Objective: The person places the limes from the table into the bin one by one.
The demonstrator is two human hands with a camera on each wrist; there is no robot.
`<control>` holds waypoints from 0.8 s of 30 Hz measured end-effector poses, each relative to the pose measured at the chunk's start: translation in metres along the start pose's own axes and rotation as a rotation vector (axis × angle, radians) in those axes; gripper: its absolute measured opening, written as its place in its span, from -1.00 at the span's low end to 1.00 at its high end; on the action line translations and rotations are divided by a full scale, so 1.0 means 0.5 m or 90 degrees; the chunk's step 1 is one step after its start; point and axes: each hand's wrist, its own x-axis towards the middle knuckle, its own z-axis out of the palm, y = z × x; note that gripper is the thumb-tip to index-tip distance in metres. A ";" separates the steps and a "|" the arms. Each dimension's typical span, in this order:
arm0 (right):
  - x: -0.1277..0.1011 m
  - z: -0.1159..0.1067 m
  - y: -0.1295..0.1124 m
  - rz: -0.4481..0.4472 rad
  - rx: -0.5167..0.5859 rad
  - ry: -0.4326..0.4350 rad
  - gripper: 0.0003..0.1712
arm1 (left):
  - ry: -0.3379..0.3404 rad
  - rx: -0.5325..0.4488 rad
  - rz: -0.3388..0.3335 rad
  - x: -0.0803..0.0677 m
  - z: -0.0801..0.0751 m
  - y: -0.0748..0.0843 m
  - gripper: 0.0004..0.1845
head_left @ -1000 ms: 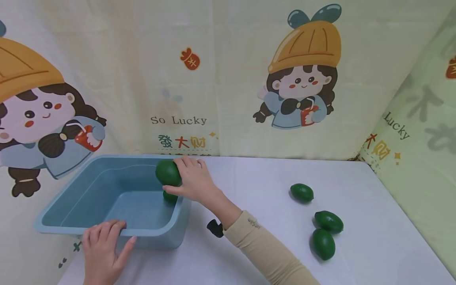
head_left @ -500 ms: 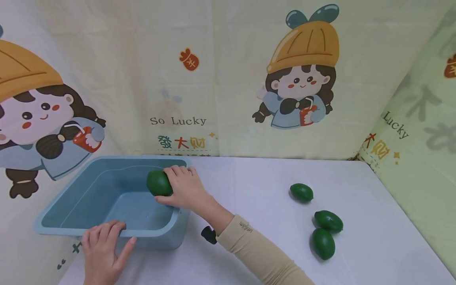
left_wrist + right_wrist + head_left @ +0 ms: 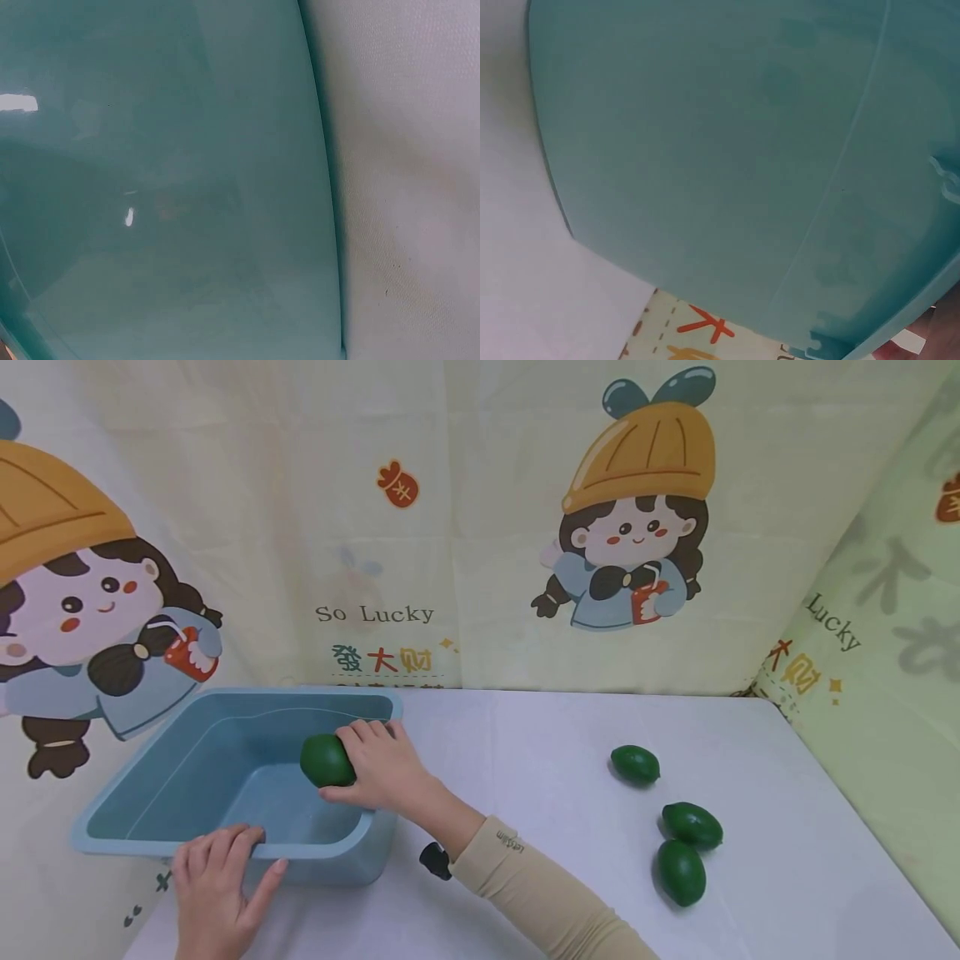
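Over the right part of a blue plastic basin (image 3: 307, 852), my right hand (image 3: 384, 767) grips a dark green lime (image 3: 327, 761), with the fingers over its top and the thumb beneath. Below that hand, part of the basin's inside is hidden. My left hand (image 3: 217, 881) holds the basin's near rim, its fingers hooked over the edge and its thumb outside. The left wrist view is filled mostly by the basin's outer wall (image 3: 187, 150). In the right wrist view the basin's wall (image 3: 705, 150) also takes most of the picture, with a bit of hand at the lower right corner.
On the right of the white table (image 3: 540, 827) lie three more limes: one farther back (image 3: 635, 765), and a pair close together, an upper lime (image 3: 692, 826) and a lower lime (image 3: 681, 872). A printed cloth (image 3: 495, 527) hangs behind the table and along its right side.
My right hand has moved left and down over the basin with the lime in its grip. A second lime seen below it inside the basin is now hidden. The left hand has stayed put.
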 end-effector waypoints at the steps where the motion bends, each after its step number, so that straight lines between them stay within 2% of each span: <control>1: 0.000 0.000 0.000 -0.001 0.000 0.001 -0.23 | -0.001 0.001 -0.001 0.001 0.000 0.000 -0.22; 7: 0.002 -0.001 -0.003 -0.007 -0.001 -0.003 -0.21 | -0.007 0.006 -0.007 0.003 -0.003 0.001 -0.24; 15: 0.005 -0.011 -0.003 0.007 -0.001 -0.039 -0.17 | -0.014 0.007 -0.008 0.008 -0.005 0.002 -0.27; 24: -0.002 -0.022 0.013 0.019 0.025 -0.019 -0.20 | -0.022 0.000 -0.009 0.009 -0.007 0.002 -0.39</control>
